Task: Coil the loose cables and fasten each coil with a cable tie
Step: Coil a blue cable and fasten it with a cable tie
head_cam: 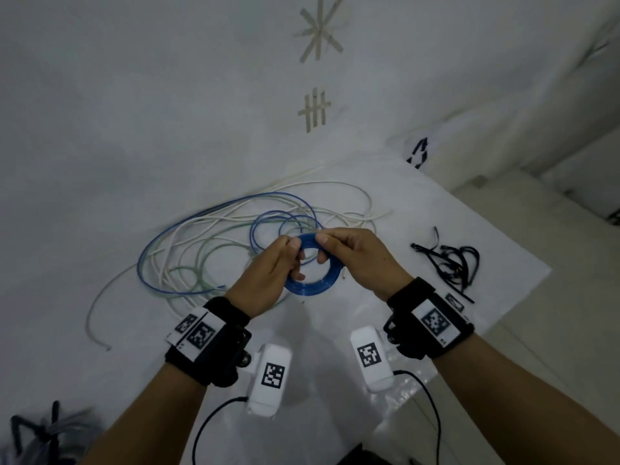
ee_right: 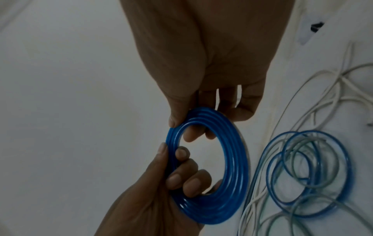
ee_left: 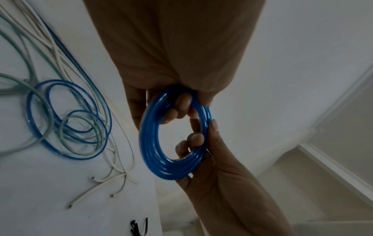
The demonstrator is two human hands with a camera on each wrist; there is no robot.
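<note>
A tight blue cable coil (head_cam: 305,287) is held above the table between both hands. My left hand (head_cam: 296,260) grips its left side, thumb on top and fingers curled through the ring. My right hand (head_cam: 323,246) pinches the top right of the coil. In the left wrist view the blue coil (ee_left: 153,143) hangs below my left hand's fingers (ee_left: 182,102); in the right wrist view my right thumb and fingers (ee_right: 175,121) pinch the blue coil (ee_right: 236,159). Loose blue, white and green cables (head_cam: 201,243) lie tangled behind. Black cable ties (head_cam: 449,263) lie to the right.
The white-covered table (head_cam: 134,112) carries tape marks (head_cam: 315,109) at the back. Its right edge (head_cam: 523,297) drops to a tiled floor. A dark bundle (head_cam: 43,431) sits at the lower left. Black sensor leads (head_cam: 214,414) trail from my wrists.
</note>
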